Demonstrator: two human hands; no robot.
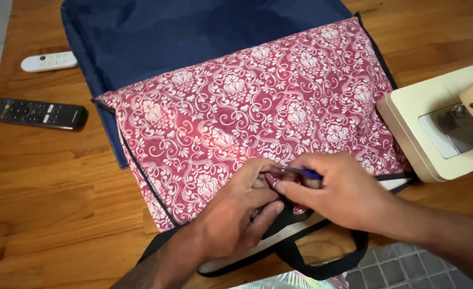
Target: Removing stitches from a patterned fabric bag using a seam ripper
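— Where's the red, white-patterned fabric bag [258, 112]?
— Mid-desk [44, 182], over navy cloth [193, 37].
— Hands?
— At six o'clock: left hand [236, 214] pinches its edge; right hand [343, 192] clenches a thin blue tool [306, 173].

A long black remote control with coloured buttons [32, 113] lies on the brown wooden plank tabletop [49, 198] at the left edge of the frame. Above it, in the upper left, lies a smaller white remote control with rounded ends [50, 61], well apart from the black one. At the right edge stands a cream-coloured sewing machine with a metal needle plate [438, 128] on its flat base. Along the bottom right, past the table edge, grey square floor tiles [407, 270] show.
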